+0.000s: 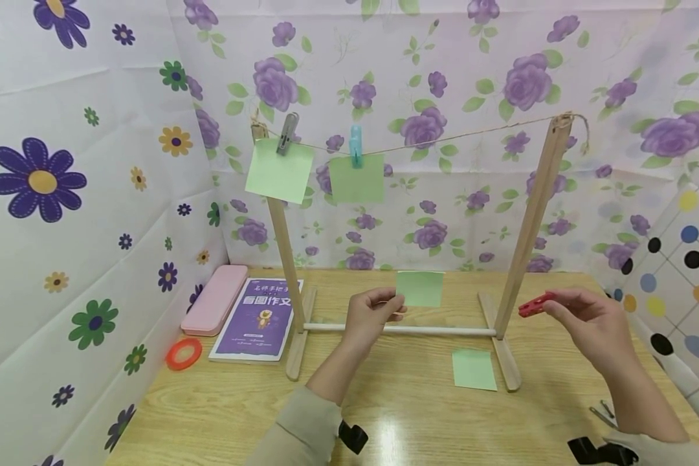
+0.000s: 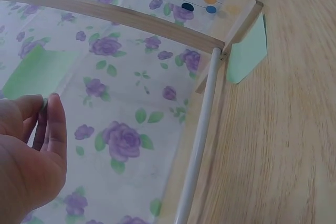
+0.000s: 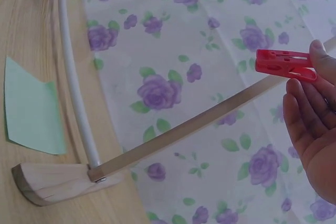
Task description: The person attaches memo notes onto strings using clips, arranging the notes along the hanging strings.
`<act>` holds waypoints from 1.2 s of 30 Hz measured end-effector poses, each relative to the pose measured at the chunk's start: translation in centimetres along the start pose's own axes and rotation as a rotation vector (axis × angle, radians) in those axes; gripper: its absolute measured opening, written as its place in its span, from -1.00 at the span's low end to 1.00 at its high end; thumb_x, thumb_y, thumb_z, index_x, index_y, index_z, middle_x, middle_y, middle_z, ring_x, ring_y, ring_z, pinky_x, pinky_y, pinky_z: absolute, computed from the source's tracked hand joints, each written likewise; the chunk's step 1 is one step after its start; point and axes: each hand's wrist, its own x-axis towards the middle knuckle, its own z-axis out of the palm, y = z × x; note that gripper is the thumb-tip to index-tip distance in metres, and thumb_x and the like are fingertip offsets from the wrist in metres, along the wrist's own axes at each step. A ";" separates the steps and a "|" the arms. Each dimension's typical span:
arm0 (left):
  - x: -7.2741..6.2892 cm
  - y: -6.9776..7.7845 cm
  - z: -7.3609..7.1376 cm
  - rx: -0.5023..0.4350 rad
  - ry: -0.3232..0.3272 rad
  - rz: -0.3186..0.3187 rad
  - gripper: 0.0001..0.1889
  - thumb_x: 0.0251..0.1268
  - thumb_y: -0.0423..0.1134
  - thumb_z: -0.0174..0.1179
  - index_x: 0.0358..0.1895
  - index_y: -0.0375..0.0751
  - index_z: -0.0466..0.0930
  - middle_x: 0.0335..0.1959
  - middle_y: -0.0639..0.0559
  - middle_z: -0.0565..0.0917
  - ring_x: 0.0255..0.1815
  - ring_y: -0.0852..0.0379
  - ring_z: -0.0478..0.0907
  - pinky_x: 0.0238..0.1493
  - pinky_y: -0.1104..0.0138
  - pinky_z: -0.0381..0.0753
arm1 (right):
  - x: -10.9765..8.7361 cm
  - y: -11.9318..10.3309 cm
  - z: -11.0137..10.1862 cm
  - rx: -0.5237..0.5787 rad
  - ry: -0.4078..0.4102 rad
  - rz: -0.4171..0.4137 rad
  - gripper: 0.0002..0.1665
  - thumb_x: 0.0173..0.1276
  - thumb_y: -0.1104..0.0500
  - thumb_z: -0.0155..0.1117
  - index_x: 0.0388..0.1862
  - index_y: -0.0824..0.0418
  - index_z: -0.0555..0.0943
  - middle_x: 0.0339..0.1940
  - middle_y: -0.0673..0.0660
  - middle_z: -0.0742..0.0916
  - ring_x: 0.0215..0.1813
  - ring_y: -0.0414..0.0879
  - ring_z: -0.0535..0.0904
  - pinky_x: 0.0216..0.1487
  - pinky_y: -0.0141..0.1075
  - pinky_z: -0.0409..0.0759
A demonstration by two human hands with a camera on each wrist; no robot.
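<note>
Between thumb and fingers, my left hand [image 1: 373,315] pinches a green paper note [image 1: 421,289] by its left edge, held above the white rod of the wooden frame. My right hand [image 1: 593,323] pinches a red clothespin [image 1: 536,304] just right of the frame's right post; the right wrist view shows the clothespin [image 3: 283,64] at the thumb tip. Above, a string [image 1: 454,136] runs between the two posts. A grey clothespin [image 1: 288,133] holds one green note [image 1: 279,171] on it, and a blue clothespin [image 1: 356,145] holds another green note [image 1: 357,181].
Another green note [image 1: 474,370] lies on the table by the frame's right foot [image 1: 508,366]. At left are a pink case [image 1: 217,299], a purple book [image 1: 256,323] and an orange-red ring [image 1: 183,354]. A grey clothespin [image 1: 604,413] lies near my right forearm.
</note>
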 end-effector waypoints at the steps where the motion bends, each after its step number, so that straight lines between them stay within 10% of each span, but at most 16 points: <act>1: 0.0 0.1 0.1 -0.002 -0.002 0.000 -0.73 0.37 -0.32 0.34 0.03 -0.41 0.67 -0.20 -0.15 0.76 -0.22 0.09 0.75 -0.09 0.27 0.80 | 0.2 -0.1 0.0 0.004 0.005 -0.007 -0.81 0.38 0.46 0.32 -0.05 0.46 0.67 -0.20 -0.23 0.75 -0.22 -0.35 0.70 -0.16 -0.63 0.65; 13: 0.4 1.0 0.4 -0.032 -0.008 0.010 -0.77 0.35 -0.35 0.35 -0.03 -0.42 0.68 -0.23 -0.15 0.76 -0.25 0.06 0.76 -0.05 0.27 0.79 | 1.9 -1.8 0.1 -0.002 0.058 0.093 -0.76 0.31 0.32 0.46 -0.05 0.37 0.73 -0.37 -0.17 0.79 -0.30 -0.27 0.64 -0.41 -0.53 0.54; 36: 1.1 3.1 1.0 -0.060 0.037 0.045 -0.75 0.34 -0.34 0.36 -0.01 -0.42 0.67 -0.20 -0.16 0.75 -0.24 0.09 0.76 -0.04 0.27 0.78 | 5.0 -6.2 0.5 0.035 0.068 -0.067 -0.81 0.32 0.43 0.39 -0.08 0.42 0.71 -0.31 -0.23 0.78 -0.41 -0.31 0.66 -0.40 -0.62 0.59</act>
